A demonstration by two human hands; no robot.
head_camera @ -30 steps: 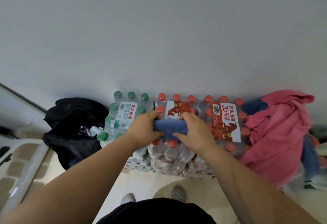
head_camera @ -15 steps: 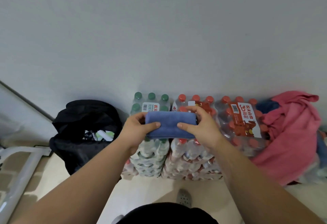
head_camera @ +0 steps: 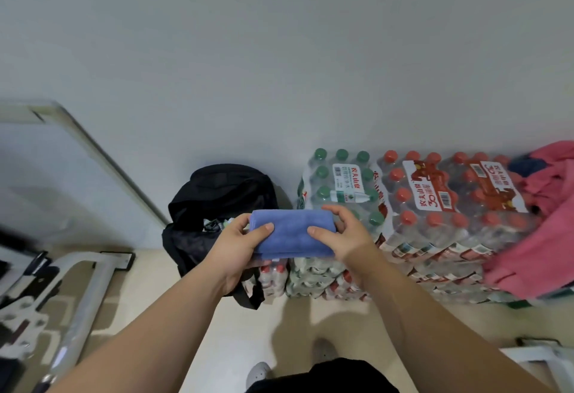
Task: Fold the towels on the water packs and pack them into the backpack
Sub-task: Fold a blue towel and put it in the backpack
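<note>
Folded blue towel [head_camera: 292, 231] between both gripping hands

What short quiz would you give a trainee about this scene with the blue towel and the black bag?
1. True or false: the folded blue towel is already inside the open black fabric backpack.
2. How many hands hold the towel? A one; B two; C none.
3. Fill in: the shrink-wrapped water pack nearest the backpack has ___ caps.
Key: 1 false, it is in the hands, outside the backpack. 2 B, the left hand and right hand each grip an end. 3 green.
</note>
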